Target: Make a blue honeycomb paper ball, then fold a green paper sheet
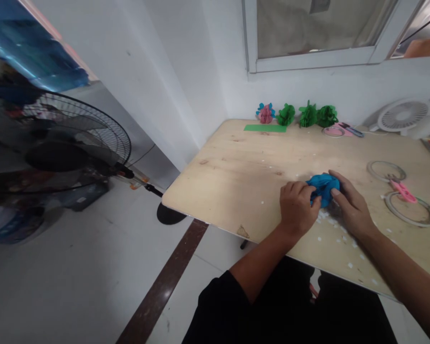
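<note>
Between my two hands, just above the wooden table (222, 177), is a blue folded-paper ball (322, 187) that looks like a paper flower. My left hand (296, 204) grips its left side, fingers curled and thumb at its lower edge. On the right side my right hand (351, 203) holds it, with the thumb on the near face and the fingers behind, partly hidden. Small white paper bits (338, 228) lie scattered beneath and around the hands.
Along the wall stand green paper balls (308, 114), a pink-and-blue one (265, 113) and a green strip (265, 128). Tape rolls (410, 209), pink snips (404, 192) and a small white fan (403, 115) are at the right. A black standing fan (68, 143) is left of the table.
</note>
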A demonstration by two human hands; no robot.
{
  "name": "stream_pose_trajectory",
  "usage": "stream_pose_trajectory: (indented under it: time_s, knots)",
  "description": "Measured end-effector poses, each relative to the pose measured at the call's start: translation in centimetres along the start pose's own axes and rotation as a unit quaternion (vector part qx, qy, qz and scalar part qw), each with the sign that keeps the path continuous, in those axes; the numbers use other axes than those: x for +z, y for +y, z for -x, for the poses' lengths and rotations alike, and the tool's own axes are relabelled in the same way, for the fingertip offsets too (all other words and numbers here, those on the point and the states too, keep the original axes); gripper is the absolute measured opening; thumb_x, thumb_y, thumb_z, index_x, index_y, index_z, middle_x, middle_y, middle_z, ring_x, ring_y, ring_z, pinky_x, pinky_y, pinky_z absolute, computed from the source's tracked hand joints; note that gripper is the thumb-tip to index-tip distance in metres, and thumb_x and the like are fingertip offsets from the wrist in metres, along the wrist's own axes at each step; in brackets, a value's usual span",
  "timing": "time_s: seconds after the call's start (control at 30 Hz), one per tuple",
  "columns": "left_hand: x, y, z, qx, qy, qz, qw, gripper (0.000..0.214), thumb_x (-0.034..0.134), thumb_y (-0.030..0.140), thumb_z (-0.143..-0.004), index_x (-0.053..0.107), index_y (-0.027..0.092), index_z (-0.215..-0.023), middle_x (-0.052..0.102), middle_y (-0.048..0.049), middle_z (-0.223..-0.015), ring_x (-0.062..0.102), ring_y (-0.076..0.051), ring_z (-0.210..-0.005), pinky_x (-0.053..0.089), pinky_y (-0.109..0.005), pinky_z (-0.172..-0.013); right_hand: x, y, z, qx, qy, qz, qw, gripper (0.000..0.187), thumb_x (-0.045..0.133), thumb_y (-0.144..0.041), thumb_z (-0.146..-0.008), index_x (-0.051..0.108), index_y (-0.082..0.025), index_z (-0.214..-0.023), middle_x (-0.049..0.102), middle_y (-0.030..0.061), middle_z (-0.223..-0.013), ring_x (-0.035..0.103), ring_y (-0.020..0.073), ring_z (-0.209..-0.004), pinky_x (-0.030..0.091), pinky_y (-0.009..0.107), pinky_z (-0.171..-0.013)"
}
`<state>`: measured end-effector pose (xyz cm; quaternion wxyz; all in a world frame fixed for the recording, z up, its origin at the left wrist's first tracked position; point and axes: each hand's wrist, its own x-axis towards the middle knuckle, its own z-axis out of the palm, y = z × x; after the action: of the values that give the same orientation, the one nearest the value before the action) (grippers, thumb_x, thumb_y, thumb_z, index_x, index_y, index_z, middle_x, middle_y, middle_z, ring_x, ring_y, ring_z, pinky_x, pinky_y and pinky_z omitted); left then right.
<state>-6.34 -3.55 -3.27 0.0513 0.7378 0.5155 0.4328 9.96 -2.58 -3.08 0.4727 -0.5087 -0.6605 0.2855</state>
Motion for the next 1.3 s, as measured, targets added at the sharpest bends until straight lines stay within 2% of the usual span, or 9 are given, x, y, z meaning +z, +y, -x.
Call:
stream_pose_trajectory:
  time_s: [0.33, 0.73, 0.97, 1.17, 1.3]
  knots:
    - [0.17, 0.91, -0.43, -0.098, 0.018, 0.026, 0.995, 0.009, 0.075, 0.023, -0.081, 0.074, 0.022, -0.09, 0.072, -0.0037, -0.096, 0.062, -0.022, -0.098, 0.05, -0.037, -0.093, 0.22, 0.47, 0.06, -0.028, -0.002, -0.006, 1.0, 0.053, 0.058, -0.051, -0.092, 0.053, -0.032, -0.142, 0.059, 0.0062, -0.14, 0.053, 0.0317, -0.13, 0.042, 0.053, -0.111]
    - [0.63, 0.89, -0.06, -0.047, 0.062, -0.022, 0.997, 0.005, 0.073, 0.023, -0.084, 0.076, 0.022, -0.086, 0.072, -0.0052, -0.092, 0.06, -0.023, -0.099, 0.045, -0.041, -0.092, 0.47, 0.33, 0.15, -0.015, 0.003, -0.021, 1.0, 0.054, 0.059, -0.052, -0.091, 0.053, -0.032, -0.141, 0.059, 0.0063, -0.139, 0.054, 0.0318, -0.129, 0.042, 0.054, -0.111]
    - [0.59, 0.73, -0.01, -0.044, 0.082, -0.003, 0.996, 0.008, 0.07, 0.022, -0.087, 0.076, 0.021, -0.081, 0.072, -0.0047, -0.092, 0.06, -0.023, -0.1, 0.045, -0.04, -0.091, 0.55, 0.44, 0.12, -0.023, 0.003, -0.012, 1.0, 0.054, 0.058, -0.053, -0.092, 0.053, -0.034, -0.141, 0.057, 0.0058, -0.141, 0.05, 0.0325, -0.133, 0.038, 0.056, -0.113]
    - [0.83, 0.26, -0.28, -0.076, 0.089, 0.022, 0.993, 0.005, 0.07, 0.016, -0.085, 0.073, 0.019, -0.083, 0.073, -0.0046, -0.091, 0.061, -0.021, -0.099, 0.047, -0.038, -0.094, 0.49, 0.3, 0.15, -0.023, -0.004, -0.003, 1.0, 0.055, 0.058, -0.053, -0.091, 0.053, -0.033, -0.142, 0.056, 0.0065, -0.142, 0.048, 0.0333, -0.135, 0.036, 0.056, -0.115]
    - [0.95, 0.1, -0.32, -0.062, 0.099, 0.035, 0.992, 0.006, 0.07, 0.013, -0.084, 0.072, 0.018, -0.083, 0.072, -0.0051, -0.091, 0.061, -0.022, -0.099, 0.048, -0.038, -0.095, 0.51, 0.36, 0.15, -0.029, -0.004, 0.0, 1.0, 0.055, 0.059, -0.053, -0.091, 0.053, -0.033, -0.142, 0.056, 0.0067, -0.143, 0.047, 0.0337, -0.136, 0.035, 0.057, -0.116]
